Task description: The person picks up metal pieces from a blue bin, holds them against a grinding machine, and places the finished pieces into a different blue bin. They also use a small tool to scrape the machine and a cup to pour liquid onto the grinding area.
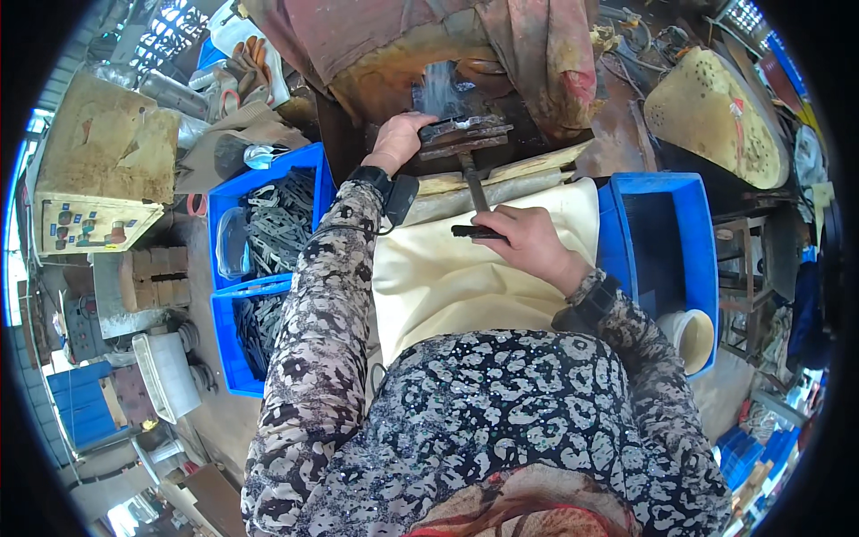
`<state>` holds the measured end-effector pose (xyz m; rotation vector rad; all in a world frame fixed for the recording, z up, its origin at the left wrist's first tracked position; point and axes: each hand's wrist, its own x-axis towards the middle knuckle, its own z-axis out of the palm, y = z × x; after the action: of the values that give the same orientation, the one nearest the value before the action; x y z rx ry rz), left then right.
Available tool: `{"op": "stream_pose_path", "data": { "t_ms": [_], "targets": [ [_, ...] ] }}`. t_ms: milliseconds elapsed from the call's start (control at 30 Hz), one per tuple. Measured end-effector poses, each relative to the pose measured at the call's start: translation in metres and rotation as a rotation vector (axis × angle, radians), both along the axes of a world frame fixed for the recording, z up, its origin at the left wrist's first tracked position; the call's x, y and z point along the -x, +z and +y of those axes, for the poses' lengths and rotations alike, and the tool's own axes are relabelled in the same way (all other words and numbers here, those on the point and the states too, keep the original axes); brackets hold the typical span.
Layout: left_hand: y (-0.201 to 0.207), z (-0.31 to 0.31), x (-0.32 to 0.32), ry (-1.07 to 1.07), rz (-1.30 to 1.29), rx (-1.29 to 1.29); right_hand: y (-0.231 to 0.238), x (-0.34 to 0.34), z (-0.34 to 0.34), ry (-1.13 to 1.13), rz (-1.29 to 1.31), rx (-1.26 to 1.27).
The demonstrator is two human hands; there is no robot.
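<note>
My left hand (400,141) reaches forward and is closed on a dark flat metal piece (447,128), beside the head of a metal tool. The tool is T-shaped: a flat crosswise head (465,143) with a metal handle (474,182) running back toward me. My right hand (528,243) is closed around the near end of that handle, over a cream apron (483,291) on my lap. A short dark strip (477,232) sticks out to the left from the right-hand fingers; its kind is unclear. Ahead of the tool, something pale (438,89) shows in a sooty opening.
Blue bins (324,166) on my left hold many dark metal strips (277,219). Another blue bin (707,233) on the right has a cream bucket (693,340) in it. Stained cloth (394,40) hangs over the machine. A wooden board (501,170) edges the work area. A control box (98,215) stands far left.
</note>
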<state>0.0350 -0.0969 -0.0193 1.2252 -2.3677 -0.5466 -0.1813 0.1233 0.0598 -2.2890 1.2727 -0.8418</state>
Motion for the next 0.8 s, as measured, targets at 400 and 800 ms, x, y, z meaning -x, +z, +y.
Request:
{"op": "stream_pose_path", "data": {
  "t_ms": [400, 800],
  "targets": [
    [0.025, 0.008, -0.013, 0.007, -0.17, -0.005, -0.003, 0.0, 0.003, -0.024, 0.049, 0.088],
    [0.042, 0.061, -0.03, 0.347, 0.167, 0.305, 0.042, -0.017, -0.073, -0.238, -0.206, 0.13]
  ]
}}
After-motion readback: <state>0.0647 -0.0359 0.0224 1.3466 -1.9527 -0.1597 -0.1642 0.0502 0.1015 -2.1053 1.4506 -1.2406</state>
